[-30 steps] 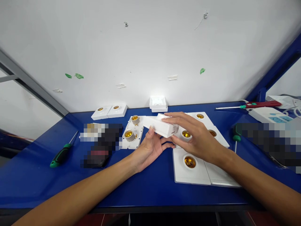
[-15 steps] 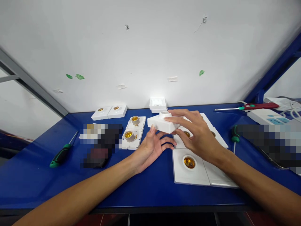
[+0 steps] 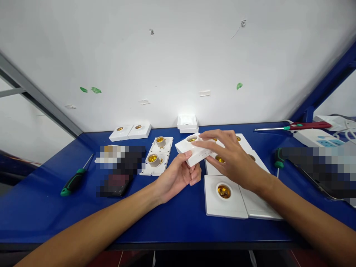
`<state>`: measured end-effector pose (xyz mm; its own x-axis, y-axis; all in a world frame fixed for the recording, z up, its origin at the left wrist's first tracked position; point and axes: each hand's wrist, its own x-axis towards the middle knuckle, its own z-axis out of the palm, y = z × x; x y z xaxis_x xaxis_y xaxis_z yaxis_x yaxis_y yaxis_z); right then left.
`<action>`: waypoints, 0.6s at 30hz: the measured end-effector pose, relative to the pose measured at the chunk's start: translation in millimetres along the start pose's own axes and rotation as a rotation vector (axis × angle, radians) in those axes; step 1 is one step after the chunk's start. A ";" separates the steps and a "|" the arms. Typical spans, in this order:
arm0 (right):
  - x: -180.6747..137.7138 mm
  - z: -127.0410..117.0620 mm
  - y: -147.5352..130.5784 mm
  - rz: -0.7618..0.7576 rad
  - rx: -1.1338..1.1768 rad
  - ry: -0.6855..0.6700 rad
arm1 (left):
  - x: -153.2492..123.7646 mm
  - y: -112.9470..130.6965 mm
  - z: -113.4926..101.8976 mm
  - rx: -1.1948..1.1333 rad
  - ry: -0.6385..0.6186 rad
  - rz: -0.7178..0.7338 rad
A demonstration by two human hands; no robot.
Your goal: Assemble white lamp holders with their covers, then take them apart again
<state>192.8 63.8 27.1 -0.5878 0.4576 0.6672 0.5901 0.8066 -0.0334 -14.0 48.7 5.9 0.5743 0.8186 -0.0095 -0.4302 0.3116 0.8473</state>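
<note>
A white square lamp holder (image 3: 191, 150) with a brass socket is held above the blue table (image 3: 172, 211), tilted with its socket facing up. My left hand (image 3: 178, 176) grips it from below, fingers curled under its near edge. My right hand (image 3: 232, 159) rests on its right side with the fingers pressed on top. Beneath my right hand lie several finished lamp holders (image 3: 224, 194), socket up, in a group.
Two open holder bases with brass sockets (image 3: 156, 160) lie left of my hands. More holders (image 3: 130, 131) and a white cover (image 3: 187, 123) sit by the wall. Screwdrivers lie at the left (image 3: 72, 181) and right (image 3: 294, 127). A power strip (image 3: 319, 137) sits far right.
The lamp holder has turned from underside-up to socket-up and come lower. My left hand, open half a second ago, has closed under it again; my right hand stays on its right side.
</note>
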 end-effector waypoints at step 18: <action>0.9 1.3 9.7 0.120 0.098 0.062 | -0.2 2.3 1.8 -0.036 0.068 -0.001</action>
<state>197.3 72.6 26.4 -0.4789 0.5312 0.6989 0.5956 0.7815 -0.1858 -13.9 48.4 8.8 0.5262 0.8491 -0.0473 -0.4555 0.3284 0.8274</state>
